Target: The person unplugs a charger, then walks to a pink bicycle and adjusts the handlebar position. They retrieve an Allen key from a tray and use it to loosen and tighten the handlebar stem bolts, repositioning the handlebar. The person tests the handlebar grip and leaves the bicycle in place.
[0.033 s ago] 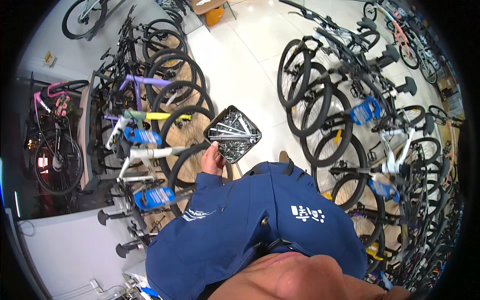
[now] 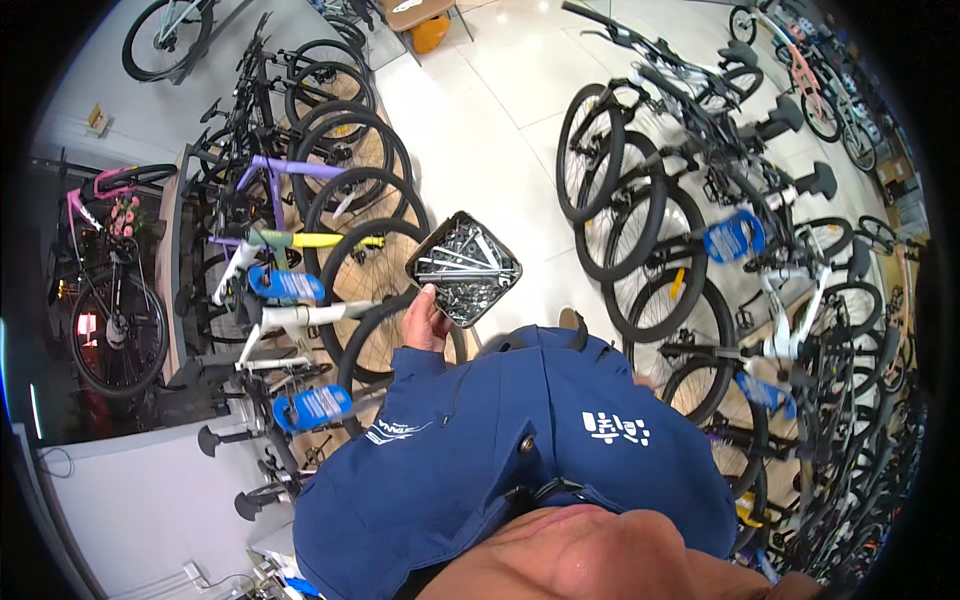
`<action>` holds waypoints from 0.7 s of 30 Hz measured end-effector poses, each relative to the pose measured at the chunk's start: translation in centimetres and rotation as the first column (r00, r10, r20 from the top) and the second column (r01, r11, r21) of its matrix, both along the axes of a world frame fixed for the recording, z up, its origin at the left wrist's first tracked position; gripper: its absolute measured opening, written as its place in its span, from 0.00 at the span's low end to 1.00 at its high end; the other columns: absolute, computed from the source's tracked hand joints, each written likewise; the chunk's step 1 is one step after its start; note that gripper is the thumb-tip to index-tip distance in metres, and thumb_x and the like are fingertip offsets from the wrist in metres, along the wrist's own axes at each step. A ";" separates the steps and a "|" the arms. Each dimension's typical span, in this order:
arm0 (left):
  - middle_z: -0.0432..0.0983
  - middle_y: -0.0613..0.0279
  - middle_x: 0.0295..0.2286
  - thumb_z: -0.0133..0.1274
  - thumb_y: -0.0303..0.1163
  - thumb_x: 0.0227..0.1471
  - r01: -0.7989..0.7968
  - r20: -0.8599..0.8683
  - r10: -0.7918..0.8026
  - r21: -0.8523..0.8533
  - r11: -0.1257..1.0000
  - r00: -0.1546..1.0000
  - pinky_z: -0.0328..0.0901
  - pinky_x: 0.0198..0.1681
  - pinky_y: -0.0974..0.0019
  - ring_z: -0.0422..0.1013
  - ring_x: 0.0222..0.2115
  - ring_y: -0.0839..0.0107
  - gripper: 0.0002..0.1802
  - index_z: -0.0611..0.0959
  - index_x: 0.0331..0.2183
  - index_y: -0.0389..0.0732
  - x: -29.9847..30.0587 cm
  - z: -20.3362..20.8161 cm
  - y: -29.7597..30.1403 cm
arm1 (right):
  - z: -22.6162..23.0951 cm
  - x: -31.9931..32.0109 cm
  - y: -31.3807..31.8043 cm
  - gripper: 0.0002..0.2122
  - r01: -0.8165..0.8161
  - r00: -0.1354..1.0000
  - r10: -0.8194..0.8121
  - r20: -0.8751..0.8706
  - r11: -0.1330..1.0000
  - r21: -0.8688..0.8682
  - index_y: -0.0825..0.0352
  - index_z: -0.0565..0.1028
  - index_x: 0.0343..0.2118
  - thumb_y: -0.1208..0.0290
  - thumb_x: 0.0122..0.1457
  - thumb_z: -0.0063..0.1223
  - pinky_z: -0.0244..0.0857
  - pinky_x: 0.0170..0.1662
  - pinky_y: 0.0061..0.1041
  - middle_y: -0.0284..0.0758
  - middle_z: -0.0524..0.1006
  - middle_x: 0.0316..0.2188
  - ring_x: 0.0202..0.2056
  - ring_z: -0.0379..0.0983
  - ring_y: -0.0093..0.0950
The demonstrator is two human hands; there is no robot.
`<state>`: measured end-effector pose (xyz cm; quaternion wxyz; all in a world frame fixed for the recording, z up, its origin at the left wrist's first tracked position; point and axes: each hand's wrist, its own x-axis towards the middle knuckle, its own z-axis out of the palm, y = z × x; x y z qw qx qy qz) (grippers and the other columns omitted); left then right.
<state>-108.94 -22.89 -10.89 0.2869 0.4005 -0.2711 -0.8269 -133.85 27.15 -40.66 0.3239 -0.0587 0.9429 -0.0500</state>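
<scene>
My left hand (image 2: 425, 323) is closed on the near left edge of a dark, square-cornered metal tray (image 2: 494, 300), its thumb at the rim. The tray is held out in front of my body, above the floor. Several silver wrenches (image 2: 470, 267) lie across the inside, and small metal hardware (image 2: 462, 298), apparently bolts, fills the near part. At the right side of my blue jacket, a sliver of skin shows, apparently my right hand (image 2: 643, 381); its fingers are hidden behind the jacket.
Rows of parked bicycles line both sides, with front wheels (image 2: 375, 270) on the left and more wheels (image 2: 655, 300) on the right edging a pale tiled aisle (image 2: 500, 110). Blue tags (image 2: 735, 236) hang on some bikes. A brown-topped stool or table (image 2: 415, 12) stands at the far end.
A bit of skin now shows beside the right side of the jacket. My left hand and the tray stay practically where they were.
</scene>
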 end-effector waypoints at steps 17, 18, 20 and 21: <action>0.74 0.79 0.26 0.62 0.43 0.60 0.240 0.072 -0.232 -0.141 0.960 0.970 0.64 0.23 0.74 0.64 0.19 0.85 0.16 0.83 0.45 0.45 -40.7 4.4 -43.7 | 4.1 -33.4 -38.0 0.30 0.255 0.967 -0.253 -0.031 0.963 0.088 0.66 0.85 0.44 0.41 0.65 0.42 0.69 0.57 0.44 0.51 0.82 0.46 0.53 0.77 0.51; 0.76 0.78 0.29 0.62 0.43 0.60 0.306 0.076 -0.297 -0.151 0.940 0.952 0.66 0.24 0.74 0.65 0.20 0.85 0.17 0.83 0.46 0.45 -43.7 5.8 -46.2 | 4.5 -33.2 -39.8 0.30 0.257 0.966 -0.257 0.004 0.966 0.033 0.66 0.85 0.43 0.41 0.65 0.42 0.69 0.57 0.44 0.50 0.82 0.46 0.53 0.77 0.51; 0.81 0.75 0.34 0.60 0.44 0.61 0.354 0.098 -0.342 -0.153 0.923 0.935 0.70 0.29 0.74 0.73 0.25 0.81 0.16 0.83 0.46 0.46 -50.6 7.8 -49.9 | 5.6 -34.4 -43.8 0.29 0.336 0.941 -0.335 0.051 0.942 -0.008 0.66 0.85 0.43 0.42 0.65 0.42 0.70 0.55 0.44 0.50 0.82 0.45 0.51 0.77 0.50; 0.81 0.75 0.34 0.60 0.44 0.61 0.409 0.089 -0.399 -0.153 0.900 0.912 0.70 0.28 0.75 0.74 0.26 0.81 0.16 0.83 0.46 0.46 -54.5 8.6 -51.8 | 6.2 -35.5 -45.8 0.29 0.381 0.923 -0.379 0.064 0.924 -0.027 0.66 0.85 0.43 0.42 0.65 0.42 0.70 0.55 0.44 0.50 0.82 0.44 0.51 0.77 0.50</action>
